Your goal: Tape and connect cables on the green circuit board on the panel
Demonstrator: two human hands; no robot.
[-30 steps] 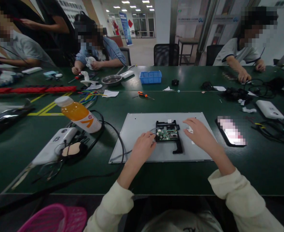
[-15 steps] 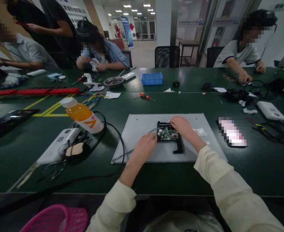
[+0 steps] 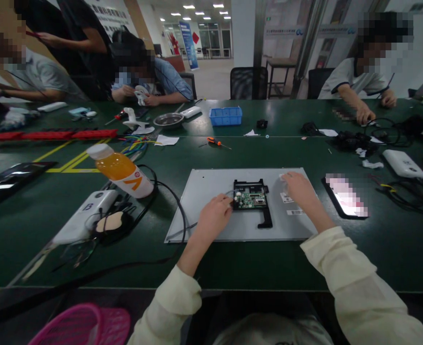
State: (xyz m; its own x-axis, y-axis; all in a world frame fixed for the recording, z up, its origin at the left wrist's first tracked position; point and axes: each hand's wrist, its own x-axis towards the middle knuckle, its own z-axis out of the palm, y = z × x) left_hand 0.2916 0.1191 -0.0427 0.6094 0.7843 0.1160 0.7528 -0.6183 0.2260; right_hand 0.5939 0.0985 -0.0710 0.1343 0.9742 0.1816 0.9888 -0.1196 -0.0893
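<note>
A black plastic frame carrying a green circuit board lies on a pale grey panel. My left hand is closed at the frame's left edge, fingertips pinching it; a thin grey cable runs there too. Right of the frame, my right hand hovers over or rests on the panel, its fingers pinched together. Something small and whitish shows at those fingertips, too unclear to name. Printed labels are on the panel below this hand.
An orange drink bottle, a white power bank and black cables lie to the left. A phone is on the right. Farther back are a screwdriver, a blue basket and a metal bowl. Other people sit across the table.
My right hand has left the frame's top right corner and moved right over the panel, uncovering the frame's upper right side. The left hand stays at the frame's left edge.
</note>
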